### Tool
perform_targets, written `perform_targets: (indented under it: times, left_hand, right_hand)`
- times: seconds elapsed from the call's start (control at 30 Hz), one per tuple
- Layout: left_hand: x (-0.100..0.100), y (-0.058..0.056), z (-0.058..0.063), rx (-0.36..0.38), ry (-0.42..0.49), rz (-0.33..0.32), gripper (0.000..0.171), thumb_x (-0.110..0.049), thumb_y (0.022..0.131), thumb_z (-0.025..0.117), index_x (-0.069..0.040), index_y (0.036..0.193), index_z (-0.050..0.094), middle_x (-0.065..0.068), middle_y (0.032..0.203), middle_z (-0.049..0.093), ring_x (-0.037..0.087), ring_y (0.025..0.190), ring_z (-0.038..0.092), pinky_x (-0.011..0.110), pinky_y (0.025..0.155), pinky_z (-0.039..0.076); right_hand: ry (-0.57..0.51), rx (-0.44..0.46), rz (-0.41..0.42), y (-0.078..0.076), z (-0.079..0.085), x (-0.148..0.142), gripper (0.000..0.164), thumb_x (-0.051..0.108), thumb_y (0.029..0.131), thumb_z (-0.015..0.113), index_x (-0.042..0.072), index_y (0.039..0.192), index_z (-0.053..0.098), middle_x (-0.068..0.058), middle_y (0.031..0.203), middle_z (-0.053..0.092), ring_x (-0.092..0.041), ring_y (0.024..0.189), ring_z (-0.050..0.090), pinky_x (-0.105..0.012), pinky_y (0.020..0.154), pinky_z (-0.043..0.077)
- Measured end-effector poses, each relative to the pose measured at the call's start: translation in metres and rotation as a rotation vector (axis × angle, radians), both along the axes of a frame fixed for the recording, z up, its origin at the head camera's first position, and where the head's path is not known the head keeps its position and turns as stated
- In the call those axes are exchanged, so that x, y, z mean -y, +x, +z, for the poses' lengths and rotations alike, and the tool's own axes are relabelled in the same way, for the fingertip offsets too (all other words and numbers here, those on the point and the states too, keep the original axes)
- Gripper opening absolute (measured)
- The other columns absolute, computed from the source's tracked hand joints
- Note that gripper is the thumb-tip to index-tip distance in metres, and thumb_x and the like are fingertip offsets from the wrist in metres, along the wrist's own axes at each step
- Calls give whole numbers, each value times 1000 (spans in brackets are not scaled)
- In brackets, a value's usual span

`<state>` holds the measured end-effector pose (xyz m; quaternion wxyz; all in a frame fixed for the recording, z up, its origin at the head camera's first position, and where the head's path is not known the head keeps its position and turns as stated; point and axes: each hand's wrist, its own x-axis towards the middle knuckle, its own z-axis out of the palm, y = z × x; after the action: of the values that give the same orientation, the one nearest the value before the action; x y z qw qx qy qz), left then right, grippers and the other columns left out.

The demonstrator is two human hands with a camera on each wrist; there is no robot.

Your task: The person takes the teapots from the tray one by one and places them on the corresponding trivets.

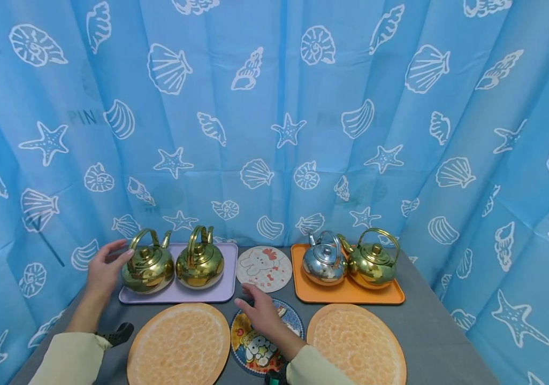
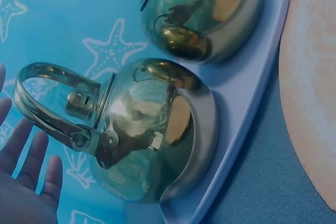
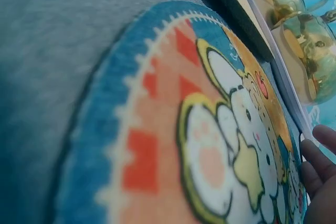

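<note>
My left hand (image 1: 103,268) is at the handle of the leftmost gold kettle (image 1: 147,271), its fingers spread and not closed round it. In the left wrist view the fingers (image 2: 35,156) lie just beside the handle; whether they touch it I cannot tell. A second gold kettle (image 1: 200,268) stands to its right on the same lilac tray (image 1: 229,272). Above a round cartoon mat (image 1: 242,347) hovers my right hand (image 1: 264,314), fingers loosely extended and holding nothing. On the orange tray (image 1: 303,293) stand a silver kettle (image 1: 323,264) and a gold kettle (image 1: 372,267).
Two round tan mats, a left one (image 1: 180,345) and a right one (image 1: 356,345), lie in front of the trays. Between the trays is a pale rabbit-print mat (image 1: 265,270). A blue shell-print curtain (image 1: 274,107) hangs behind the grey table (image 1: 440,342).
</note>
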<state>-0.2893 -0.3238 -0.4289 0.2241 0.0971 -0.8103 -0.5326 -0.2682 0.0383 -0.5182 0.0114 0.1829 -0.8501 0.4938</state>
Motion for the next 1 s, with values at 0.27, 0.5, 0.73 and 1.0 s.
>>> perform_targets:
  times: [0.27,0.5,0.73,1.0]
  left_hand:
    - [1,-1,1,-2,-13,-47,54,-34,98,59,-3,141,47,18,133,51,-1,98,47,20,75,46]
    - [3,-4,-2,0,-24,-62,54,-35,97,60,-3,139,49,13,124,56,-6,90,49,20,68,49]
    - [2,-4,-1,10,-21,-80,54,-33,98,60,-3,141,48,19,125,55,-5,86,52,21,65,51]
    - [12,-14,-18,-98,94,-155,45,-26,94,66,-10,135,56,5,104,66,11,85,60,25,59,53]
  right_hand:
    - [64,37,-38,-12,-5,11,46,28,98,61,11,140,52,-8,133,58,-27,124,52,-50,101,42]
    - [173,-32,-59,-19,-8,18,44,27,96,63,14,138,57,-4,133,59,-26,123,51,-51,103,38]
    - [234,-104,-61,-19,-7,22,38,24,95,65,14,131,63,-2,128,62,-23,109,52,-46,91,37]
    - [265,-104,-84,-20,-7,25,29,24,94,66,15,121,70,2,120,67,-21,105,52,-44,90,37]
